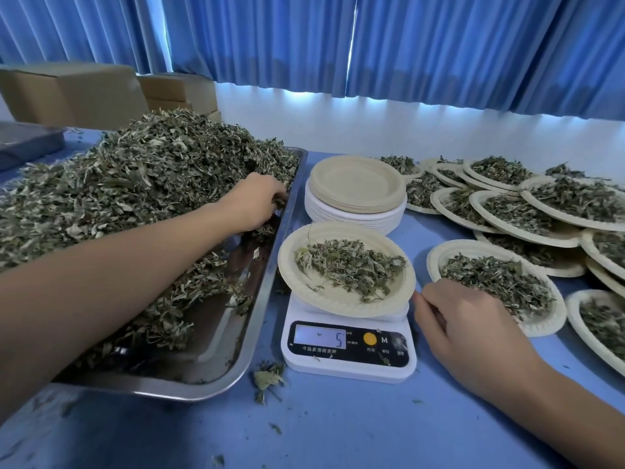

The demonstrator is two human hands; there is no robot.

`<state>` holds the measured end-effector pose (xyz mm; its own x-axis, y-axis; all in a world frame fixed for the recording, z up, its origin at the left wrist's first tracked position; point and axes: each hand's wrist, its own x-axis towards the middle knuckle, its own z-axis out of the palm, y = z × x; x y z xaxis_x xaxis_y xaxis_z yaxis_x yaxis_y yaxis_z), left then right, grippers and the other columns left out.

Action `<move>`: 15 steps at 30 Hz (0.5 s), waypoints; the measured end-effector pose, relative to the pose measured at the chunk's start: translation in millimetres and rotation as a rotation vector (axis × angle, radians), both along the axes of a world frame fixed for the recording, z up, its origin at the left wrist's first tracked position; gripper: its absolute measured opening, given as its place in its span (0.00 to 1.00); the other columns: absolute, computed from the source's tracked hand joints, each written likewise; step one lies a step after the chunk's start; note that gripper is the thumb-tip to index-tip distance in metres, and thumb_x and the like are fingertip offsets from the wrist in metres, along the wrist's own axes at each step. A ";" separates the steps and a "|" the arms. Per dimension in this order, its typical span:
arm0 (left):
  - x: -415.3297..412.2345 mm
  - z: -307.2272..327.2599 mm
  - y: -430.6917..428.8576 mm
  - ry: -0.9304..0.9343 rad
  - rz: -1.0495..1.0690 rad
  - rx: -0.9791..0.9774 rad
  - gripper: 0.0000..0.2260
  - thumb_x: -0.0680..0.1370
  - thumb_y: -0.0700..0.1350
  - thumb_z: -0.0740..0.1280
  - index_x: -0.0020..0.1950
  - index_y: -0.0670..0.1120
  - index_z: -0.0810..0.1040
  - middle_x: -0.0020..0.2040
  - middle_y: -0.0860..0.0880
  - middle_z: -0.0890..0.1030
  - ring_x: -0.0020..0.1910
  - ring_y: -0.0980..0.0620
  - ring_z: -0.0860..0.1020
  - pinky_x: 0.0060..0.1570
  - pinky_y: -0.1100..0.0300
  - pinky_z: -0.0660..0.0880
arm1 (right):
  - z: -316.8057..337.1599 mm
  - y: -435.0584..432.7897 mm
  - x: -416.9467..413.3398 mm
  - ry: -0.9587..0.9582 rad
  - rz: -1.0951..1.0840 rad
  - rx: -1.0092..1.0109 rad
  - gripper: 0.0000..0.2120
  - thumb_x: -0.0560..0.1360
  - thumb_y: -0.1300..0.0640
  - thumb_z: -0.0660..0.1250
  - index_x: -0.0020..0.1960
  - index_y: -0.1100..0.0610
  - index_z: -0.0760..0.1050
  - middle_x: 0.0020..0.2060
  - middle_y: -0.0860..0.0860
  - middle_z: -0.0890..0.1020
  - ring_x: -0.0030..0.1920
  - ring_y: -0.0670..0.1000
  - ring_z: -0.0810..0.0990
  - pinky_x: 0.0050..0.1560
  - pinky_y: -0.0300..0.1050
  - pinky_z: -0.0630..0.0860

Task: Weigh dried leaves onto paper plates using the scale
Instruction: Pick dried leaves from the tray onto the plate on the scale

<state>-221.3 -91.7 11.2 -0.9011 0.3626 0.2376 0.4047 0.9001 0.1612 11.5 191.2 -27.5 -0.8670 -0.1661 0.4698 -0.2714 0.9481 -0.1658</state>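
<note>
A white digital scale [348, 350] stands at the table's middle, its display showing 5. On it lies a cream paper plate [399, 286] with a small heap of dried leaves [348, 265]. A big pile of dried leaves [135, 184] fills a steel tray [267, 279] on the left. My left hand [252, 206] reaches into the pile's right edge, its fingers curled into the leaves. My right hand [473, 330] rests on the table right of the scale, fingers loosely curled, fingertips close to the plate's rim; what they touch is unclear.
A stack of unused plates [356, 194] sits behind the scale. Several filled plates [527, 211] overlap across the right side, one [548, 319] just beyond my right hand. Cardboard boxes [77, 93] stand at the back left. Loose leaf bits [269, 380] lie on the blue tabletop.
</note>
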 end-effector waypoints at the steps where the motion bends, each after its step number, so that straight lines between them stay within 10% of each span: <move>1: 3.5 2.9 -1.5 0.015 0.004 0.012 0.15 0.78 0.34 0.65 0.61 0.46 0.82 0.54 0.44 0.84 0.48 0.43 0.81 0.51 0.48 0.80 | 0.2 0.3 0.2 0.006 0.003 0.001 0.18 0.80 0.56 0.65 0.33 0.58 0.67 0.28 0.50 0.68 0.26 0.57 0.69 0.28 0.57 0.71; 15: 56.9 43.3 -25.5 0.020 -0.124 0.097 0.06 0.74 0.40 0.75 0.42 0.52 0.85 0.47 0.53 0.84 0.45 0.57 0.80 0.56 0.56 0.74 | 0.7 0.8 2.3 0.019 0.023 -0.011 0.19 0.80 0.57 0.65 0.33 0.54 0.64 0.28 0.47 0.66 0.26 0.56 0.69 0.28 0.58 0.71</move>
<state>-164.4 -117.3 54.6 -0.8455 0.4454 0.2946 0.5160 0.8235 0.2358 13.7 192.0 -26.8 -0.8539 -0.1806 0.4882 -0.2962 0.9398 -0.1705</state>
